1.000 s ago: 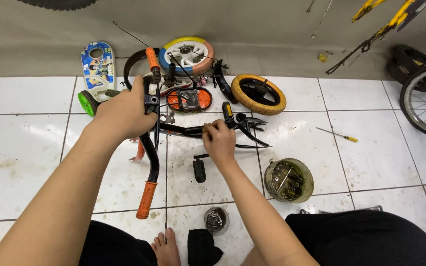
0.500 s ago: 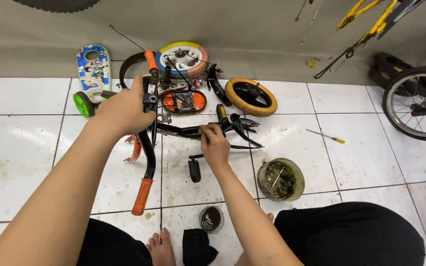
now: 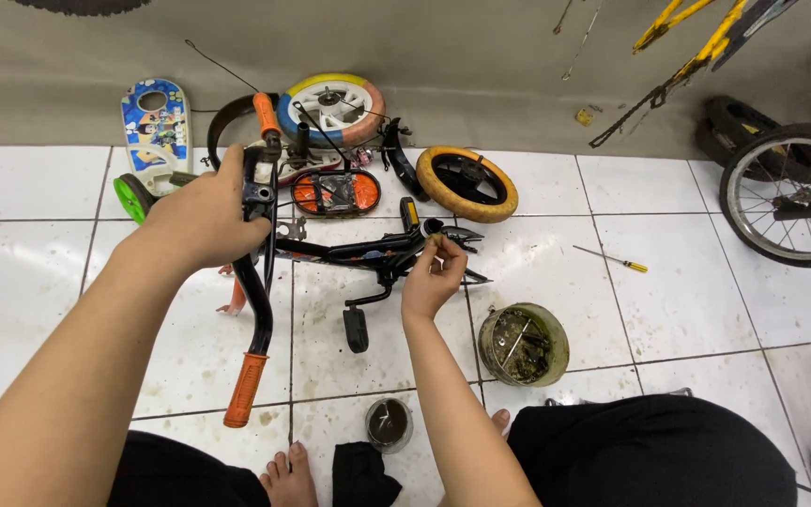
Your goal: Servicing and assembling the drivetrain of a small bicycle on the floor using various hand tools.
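Head view: a small black bicycle frame [image 3: 359,252] is laid flat on the white tiled floor [image 3: 687,300]. Its black handlebar [image 3: 260,282], fitted with orange grips, is clasped near the stem by the left hand [image 3: 204,221]. The frame's rear end is pinched by the right hand [image 3: 434,277], fingertips narrowed. A tin of small parts [image 3: 523,345] is set just beside.

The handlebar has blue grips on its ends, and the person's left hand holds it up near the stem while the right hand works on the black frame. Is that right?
Not quite. The head view shows the handlebar has orange grips, not blue. The rest holds: the left hand grasps it near the stem, and the right hand works on the black frame.
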